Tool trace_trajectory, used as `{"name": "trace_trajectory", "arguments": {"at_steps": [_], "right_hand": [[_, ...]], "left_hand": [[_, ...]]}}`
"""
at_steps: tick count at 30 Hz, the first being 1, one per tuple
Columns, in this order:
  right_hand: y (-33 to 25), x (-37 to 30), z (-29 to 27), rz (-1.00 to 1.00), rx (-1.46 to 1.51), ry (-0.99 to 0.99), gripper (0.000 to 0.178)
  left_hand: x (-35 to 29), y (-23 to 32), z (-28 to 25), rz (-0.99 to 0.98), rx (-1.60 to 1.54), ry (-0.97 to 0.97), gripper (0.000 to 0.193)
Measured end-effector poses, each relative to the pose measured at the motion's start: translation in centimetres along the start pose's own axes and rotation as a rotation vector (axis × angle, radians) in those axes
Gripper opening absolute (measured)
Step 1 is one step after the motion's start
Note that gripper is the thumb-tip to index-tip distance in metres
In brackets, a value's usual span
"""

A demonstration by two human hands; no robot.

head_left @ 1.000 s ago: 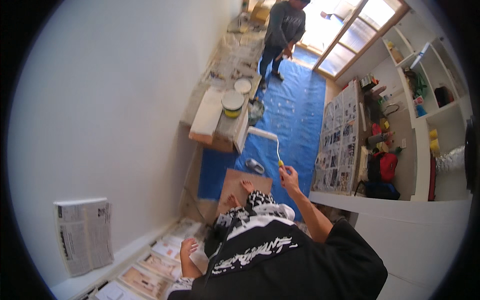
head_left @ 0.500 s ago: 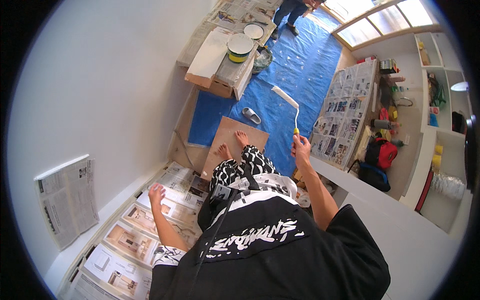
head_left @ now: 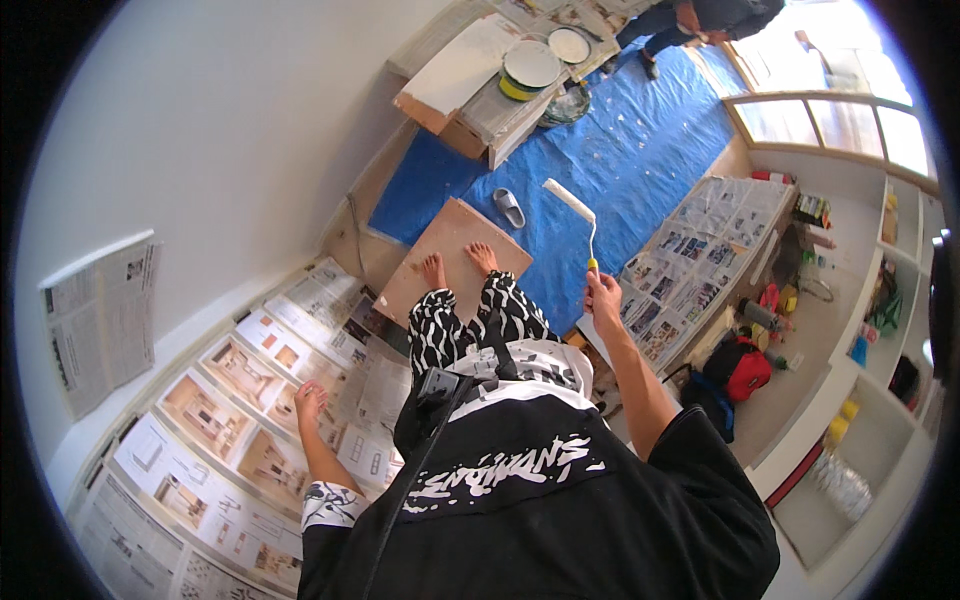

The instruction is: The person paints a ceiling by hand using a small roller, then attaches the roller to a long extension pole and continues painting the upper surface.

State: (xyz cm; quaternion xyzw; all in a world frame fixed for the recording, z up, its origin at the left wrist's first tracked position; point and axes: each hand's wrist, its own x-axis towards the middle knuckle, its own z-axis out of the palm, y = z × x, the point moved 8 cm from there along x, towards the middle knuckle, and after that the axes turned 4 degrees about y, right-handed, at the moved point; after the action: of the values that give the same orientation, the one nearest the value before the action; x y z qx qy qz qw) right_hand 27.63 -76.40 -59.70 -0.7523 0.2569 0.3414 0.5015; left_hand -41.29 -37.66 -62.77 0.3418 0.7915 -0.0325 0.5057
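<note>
My right hand [head_left: 603, 297] is wrapped round the yellow handle of a paint roller [head_left: 570, 201], held out in front of me. Its thin white wire frame rises to a long white roller sleeve, which hangs over the blue sheet without resting on anything I can see. Low at my left side, my left hand [head_left: 311, 402] is loosely open with its fingers slightly bent and holds nothing. Beneath it, printed pages and newspaper [head_left: 235, 440] cover a surface along the wall.
I stand barefoot on a brown board [head_left: 450, 240]. A grey sandal [head_left: 509, 208] lies on the blue sheet [head_left: 590, 160]. Ahead stand a paint bucket [head_left: 531, 64] and boxes. A person [head_left: 660, 25] stands beyond. To the right are a newspaper-covered surface [head_left: 700, 225], bags [head_left: 738, 367] and shelves [head_left: 855, 450].
The view has turned left, so the bucket, the person and the shelves sit farther right in the picture. My right hand still holds the roller in much the same pose.
</note>
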Motion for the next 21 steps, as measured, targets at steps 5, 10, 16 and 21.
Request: {"name": "trace_trajectory", "arguments": {"at_steps": [5,10,16,21], "right_hand": [[-2.8,3.7,0.2,-0.024,-0.225,-0.077,0.032],[-5.5,5.8,2.7,-0.198,-0.474,-0.177,0.031],[-7.3,8.9,10.2,-0.491,-0.805,-0.324,0.036],[-6.4,11.2,20.0,-0.744,-0.865,-0.492,0.035]], "left_hand": [[-1.8,-3.3,0.1,-0.049,-0.046,0.045,0.038],[0.2,-1.1,-2.2,0.046,0.03,0.143,0.036],[1.4,5.9,-3.0,0.286,0.262,0.262,0.036],[4.7,6.4,0.1,0.398,0.361,0.3,0.034]]}}
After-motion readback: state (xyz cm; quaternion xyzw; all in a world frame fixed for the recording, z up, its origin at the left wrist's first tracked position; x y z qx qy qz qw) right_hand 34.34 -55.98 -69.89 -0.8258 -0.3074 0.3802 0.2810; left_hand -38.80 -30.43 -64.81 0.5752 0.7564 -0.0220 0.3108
